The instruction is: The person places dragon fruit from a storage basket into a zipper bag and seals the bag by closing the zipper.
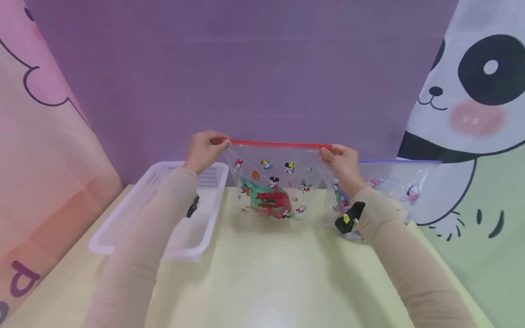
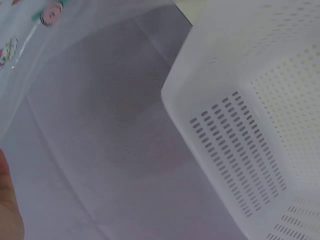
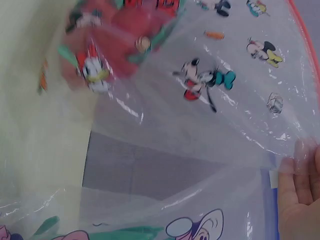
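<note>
A clear zip bag (image 1: 305, 175) with cartoon prints and a red zip strip hangs upright between my two hands. My left hand (image 1: 206, 149) pinches the strip's left end, and my right hand (image 1: 343, 165) pinches its right end. Low inside the bag lies a red and green item (image 1: 268, 200), whose kind the printed plastic obscures. In the right wrist view the same red and green item (image 3: 117, 45) shows through the film, with the fingers of my right hand (image 3: 300, 185) at the bag's edge. Only a sliver of my left hand (image 2: 9, 205) enters the left wrist view.
A white perforated plastic basket (image 1: 217, 214) stands at the left, partly behind my left forearm. Behind my right wrist is a second clear bag (image 1: 393, 182) with a blue-purple strip and things inside. A purple backdrop (image 1: 262, 82) rises behind the pale yellow table (image 1: 262, 273).
</note>
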Motion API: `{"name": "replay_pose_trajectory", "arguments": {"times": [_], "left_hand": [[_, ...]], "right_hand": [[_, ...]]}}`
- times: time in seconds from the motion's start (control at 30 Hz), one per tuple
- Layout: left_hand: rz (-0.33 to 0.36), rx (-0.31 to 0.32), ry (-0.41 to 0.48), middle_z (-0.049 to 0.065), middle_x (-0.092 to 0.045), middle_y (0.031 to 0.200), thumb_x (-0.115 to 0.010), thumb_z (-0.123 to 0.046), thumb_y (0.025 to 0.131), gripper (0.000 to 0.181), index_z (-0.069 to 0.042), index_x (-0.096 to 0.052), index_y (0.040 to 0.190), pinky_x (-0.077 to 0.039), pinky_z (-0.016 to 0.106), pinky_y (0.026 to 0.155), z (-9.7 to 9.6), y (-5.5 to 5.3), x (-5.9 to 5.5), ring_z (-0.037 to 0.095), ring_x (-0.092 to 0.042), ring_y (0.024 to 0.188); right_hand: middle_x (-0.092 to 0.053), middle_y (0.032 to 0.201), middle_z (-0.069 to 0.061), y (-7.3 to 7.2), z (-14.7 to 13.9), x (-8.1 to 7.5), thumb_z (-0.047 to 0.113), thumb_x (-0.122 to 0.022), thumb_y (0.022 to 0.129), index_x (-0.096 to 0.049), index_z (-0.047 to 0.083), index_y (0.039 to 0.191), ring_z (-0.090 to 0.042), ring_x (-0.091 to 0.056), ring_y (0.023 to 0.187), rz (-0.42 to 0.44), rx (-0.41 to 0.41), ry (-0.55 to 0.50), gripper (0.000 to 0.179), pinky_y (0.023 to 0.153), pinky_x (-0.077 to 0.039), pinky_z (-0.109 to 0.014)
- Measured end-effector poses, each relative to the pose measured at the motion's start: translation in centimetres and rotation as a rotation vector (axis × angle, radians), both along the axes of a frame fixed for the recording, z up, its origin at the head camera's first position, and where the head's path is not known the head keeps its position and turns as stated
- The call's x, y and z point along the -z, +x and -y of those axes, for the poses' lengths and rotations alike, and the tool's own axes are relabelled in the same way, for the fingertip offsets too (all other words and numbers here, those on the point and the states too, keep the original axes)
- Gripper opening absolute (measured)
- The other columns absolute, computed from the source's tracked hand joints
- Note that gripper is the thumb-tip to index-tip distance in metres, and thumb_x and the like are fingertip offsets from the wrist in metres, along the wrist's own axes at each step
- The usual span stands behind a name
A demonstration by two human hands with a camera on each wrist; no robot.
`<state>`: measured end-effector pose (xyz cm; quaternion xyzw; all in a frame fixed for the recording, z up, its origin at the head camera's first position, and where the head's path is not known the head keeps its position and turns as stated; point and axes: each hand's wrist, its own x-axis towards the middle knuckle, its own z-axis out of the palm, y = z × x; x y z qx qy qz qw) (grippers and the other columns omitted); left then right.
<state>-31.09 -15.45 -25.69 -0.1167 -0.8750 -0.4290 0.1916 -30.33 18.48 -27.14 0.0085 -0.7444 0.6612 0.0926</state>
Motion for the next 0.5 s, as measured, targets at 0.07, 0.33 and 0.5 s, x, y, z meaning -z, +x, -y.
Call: {"name": "replay_pose_trajectory", "arguments": {"times": [0.07, 0.33, 0.5], "left_hand": [[-0.032, -0.008, 0.001, 0.010, -0.067, 0.099, -0.064, -0.019, 0.085, 0.023, -0.007, -0.067, 0.104, -0.051, 0.031, 0.077, 0.2, 0.3, 0.6, 0.019, -0.060, 0.087], [0.001, 0.073, -0.110, 0.010, -0.069, 0.092, -0.067, -0.016, 0.083, 0.019, -0.006, -0.070, 0.099, -0.051, 0.028, 0.069, 0.7, 2.9, 3.3, 0.019, -0.063, 0.081], [0.075, 0.120, -0.095, 0.009, -0.069, 0.091, -0.067, -0.016, 0.083, 0.019, -0.006, -0.069, 0.099, -0.051, 0.029, 0.070, 0.3, 4.4, 3.8, 0.018, -0.063, 0.081]], "right_hand": [[-0.061, 0.078, 0.017, 0.1, 0.2, 0.2, 0.026, -0.063, 0.086, -0.063, 0.011, 0.094, -0.002, -0.057, 0.085, -0.003, 0.003, 0.063, 0.017, 0.098, -0.043, -0.035], [-0.061, 0.091, 0.009, 1.8, -0.9, 2.4, 0.032, -0.059, 0.089, -0.059, -0.001, 0.109, -0.016, -0.053, 0.100, 0.024, -0.088, 0.215, 0.039, 0.101, -0.038, -0.041], [-0.063, 0.103, -0.001, 2.8, -2.3, 3.7, 0.035, -0.058, 0.089, -0.060, 0.003, 0.110, -0.021, -0.053, 0.102, 0.076, -0.129, 0.306, 0.038, 0.096, -0.040, -0.044]]}}
